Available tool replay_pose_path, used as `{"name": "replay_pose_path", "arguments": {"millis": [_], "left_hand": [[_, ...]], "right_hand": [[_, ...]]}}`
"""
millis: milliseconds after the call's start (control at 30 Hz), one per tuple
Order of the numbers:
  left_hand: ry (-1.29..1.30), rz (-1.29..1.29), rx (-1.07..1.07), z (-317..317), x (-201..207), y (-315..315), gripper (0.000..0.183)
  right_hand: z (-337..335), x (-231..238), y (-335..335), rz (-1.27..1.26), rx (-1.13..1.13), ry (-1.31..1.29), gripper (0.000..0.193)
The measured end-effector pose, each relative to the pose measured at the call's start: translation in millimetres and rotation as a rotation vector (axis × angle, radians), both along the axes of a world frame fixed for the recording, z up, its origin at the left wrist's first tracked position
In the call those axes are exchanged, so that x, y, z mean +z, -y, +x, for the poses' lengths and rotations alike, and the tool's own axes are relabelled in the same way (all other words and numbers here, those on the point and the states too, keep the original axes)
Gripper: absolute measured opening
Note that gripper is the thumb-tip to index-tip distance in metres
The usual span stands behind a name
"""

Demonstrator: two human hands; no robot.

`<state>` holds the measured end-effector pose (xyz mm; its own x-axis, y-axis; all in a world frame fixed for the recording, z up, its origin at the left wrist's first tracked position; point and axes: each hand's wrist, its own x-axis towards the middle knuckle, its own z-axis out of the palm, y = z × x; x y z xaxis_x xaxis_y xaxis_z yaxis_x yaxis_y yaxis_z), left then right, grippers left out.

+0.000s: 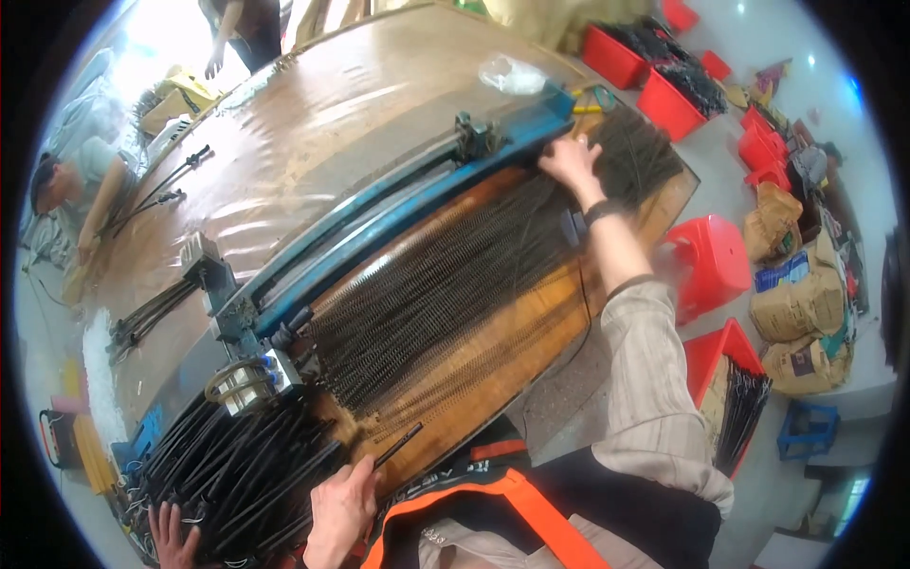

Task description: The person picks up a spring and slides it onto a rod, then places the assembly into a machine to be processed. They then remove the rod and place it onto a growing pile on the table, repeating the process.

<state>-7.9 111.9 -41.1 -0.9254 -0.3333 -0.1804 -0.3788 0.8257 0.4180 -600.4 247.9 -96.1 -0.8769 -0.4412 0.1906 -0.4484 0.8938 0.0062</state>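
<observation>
Near the lower edge, my left hand [343,504] is closed around a thin black rod [399,445], whose end sticks out up and to the right. Beside it on the left lies a heap of black tubes [223,474]. My right hand [572,163] reaches far up to the right end of a long blue rail [379,213]. Its fingers curl by the rail; what they hold, if anything, is hidden. Long dark coil springs [427,294] lie in a thick layer below the rail. A metal clamp unit [251,370] with hoses stands at the rail's left end.
Another person's hand [172,537] rests at the tubes' left edge. Across the table [313,104] a person [81,190] leans in at left, and another stands at the back. Red bins [706,266] and brown sacks [801,294] stand right. A clear plastic bag [512,74] lies beyond the rail.
</observation>
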Motion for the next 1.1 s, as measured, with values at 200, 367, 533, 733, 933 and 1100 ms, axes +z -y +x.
{"name": "replay_pose_path", "arguments": {"millis": [200,367,533,733,933,1100], "left_hand": [[-0.093,0.013,0.026,-4,4,-6,0.020],[-0.061,-0.056,0.089,0,10,2,0.023],[-0.121,-0.144,0.073,3,32,14,0.027],[-0.185,-0.327,0.054,-10,56,37,0.033],[-0.117,-0.439,0.007,-14,70,33,0.037],[-0.144,-0.560,0.028,-4,67,48,0.050]], "right_hand": [[-4,-40,-21,-0.002,-0.102,-0.306,0.022],[130,13,14,-0.329,0.446,-0.124,0.015],[275,20,8,-0.510,0.979,0.828,0.010],[299,25,34,-0.895,1.068,0.526,0.011],[339,24,68,-1.042,1.245,0.209,0.020],[302,8,53,-0.945,1.132,0.006,0.032]]}}
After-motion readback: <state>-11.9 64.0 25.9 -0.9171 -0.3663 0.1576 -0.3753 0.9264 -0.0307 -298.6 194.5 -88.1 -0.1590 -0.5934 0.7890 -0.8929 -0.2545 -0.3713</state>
